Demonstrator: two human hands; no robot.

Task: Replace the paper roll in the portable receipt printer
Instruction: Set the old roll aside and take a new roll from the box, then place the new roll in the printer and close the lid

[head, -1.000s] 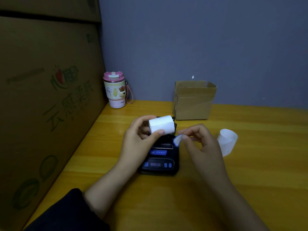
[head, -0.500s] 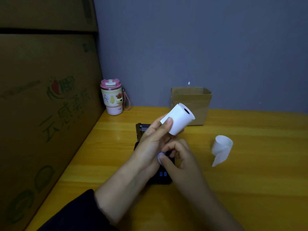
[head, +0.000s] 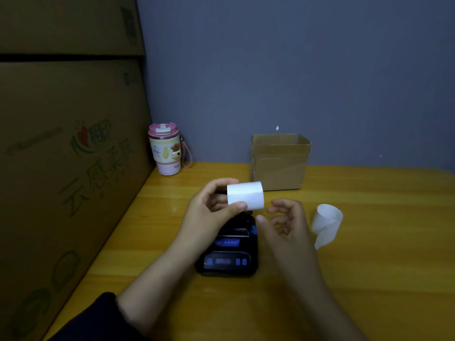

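A black portable receipt printer [head: 227, 254] with blue buttons lies on the yellow wooden table [head: 369, 267], its paper bay end hidden behind my hands. My left hand [head: 209, 212] holds a full white paper roll [head: 245, 196] sideways just above the printer's far end, thumb on its front. My right hand [head: 286, 221] hovers beside the roll's right end, fingers loosely curled and apart, holding nothing that I can see. A curled, nearly used-up strip of white paper [head: 326, 223] lies on the table to the right.
A small open cardboard box [head: 280, 163] stands behind the printer against the grey wall. A pink-lidded tumbler [head: 165, 148] sits in the back left corner. Large printed cardboard cartons [head: 61, 168] wall off the left side.
The roll, tilted up half a second ago, has come down and turned level over the printer. My right hand has moved from under the left hand out to the roll's right side.
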